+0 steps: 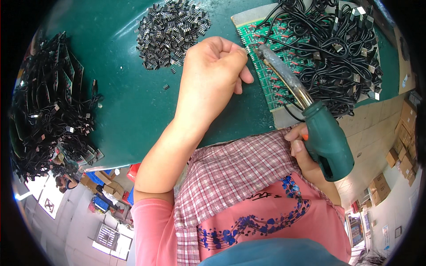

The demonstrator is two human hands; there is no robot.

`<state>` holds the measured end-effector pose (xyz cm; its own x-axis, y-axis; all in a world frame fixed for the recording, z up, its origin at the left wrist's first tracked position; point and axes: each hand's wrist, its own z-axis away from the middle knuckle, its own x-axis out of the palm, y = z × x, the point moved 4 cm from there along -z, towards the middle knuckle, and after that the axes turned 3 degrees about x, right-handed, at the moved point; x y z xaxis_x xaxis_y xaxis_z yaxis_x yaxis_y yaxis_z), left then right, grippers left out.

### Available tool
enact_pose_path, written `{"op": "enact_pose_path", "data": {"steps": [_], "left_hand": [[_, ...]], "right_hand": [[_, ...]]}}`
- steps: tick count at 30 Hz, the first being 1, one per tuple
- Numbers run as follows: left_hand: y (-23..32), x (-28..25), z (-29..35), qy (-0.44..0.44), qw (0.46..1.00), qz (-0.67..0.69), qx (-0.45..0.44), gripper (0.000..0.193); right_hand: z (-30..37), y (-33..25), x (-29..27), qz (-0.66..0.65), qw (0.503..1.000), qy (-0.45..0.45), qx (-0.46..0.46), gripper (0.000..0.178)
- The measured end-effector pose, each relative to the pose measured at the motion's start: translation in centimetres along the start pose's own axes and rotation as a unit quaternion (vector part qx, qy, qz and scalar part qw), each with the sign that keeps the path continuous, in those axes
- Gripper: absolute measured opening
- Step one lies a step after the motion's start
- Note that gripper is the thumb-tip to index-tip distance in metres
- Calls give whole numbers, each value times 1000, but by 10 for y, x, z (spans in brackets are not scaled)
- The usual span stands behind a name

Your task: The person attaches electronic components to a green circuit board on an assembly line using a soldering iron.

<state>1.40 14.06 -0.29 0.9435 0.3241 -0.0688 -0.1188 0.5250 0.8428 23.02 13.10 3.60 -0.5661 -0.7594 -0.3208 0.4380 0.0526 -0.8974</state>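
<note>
My left hand is closed, its thumb and fingers curled together beside the near-left edge of a green circuit board panel. What the fingertips pinch, if anything, is hidden. My right hand is wrapped round the handle of a green gun-shaped soldering iron with an orange trigger. Its long metal barrel points up and left, and the tip lies over the panel's left edge, just right of my left fingers. Black USB cables with red wire ends run from the panel and lie in loops over it.
A heap of small black connectors with metal pins lies beyond my left hand, with a few loose ones nearby. Finished-looking boards with black cables are stacked at the far left. A pale board lies under the panel on the green table.
</note>
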Motion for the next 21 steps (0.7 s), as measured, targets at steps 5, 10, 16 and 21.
{"op": "enact_pose_path", "data": {"steps": [5, 10, 16, 21], "left_hand": [[2, -1, -1, -5, 1000, -3, -19, 16], [1, -1, -2, -5, 1000, -5, -17, 16], [-1, 0, -2, 2, 1000, -13, -15, 16], [1, -1, -2, -6, 1000, -8, -17, 15]], "right_hand": [[0, 1, 0, 12, 1000, -6, 8, 25], [1, 3, 1, 0, 1000, 13, 4, 23], [0, 2, 0, -8, 1000, 20, 14, 12], [4, 8, 5, 23, 997, 47, 63, 5]]}}
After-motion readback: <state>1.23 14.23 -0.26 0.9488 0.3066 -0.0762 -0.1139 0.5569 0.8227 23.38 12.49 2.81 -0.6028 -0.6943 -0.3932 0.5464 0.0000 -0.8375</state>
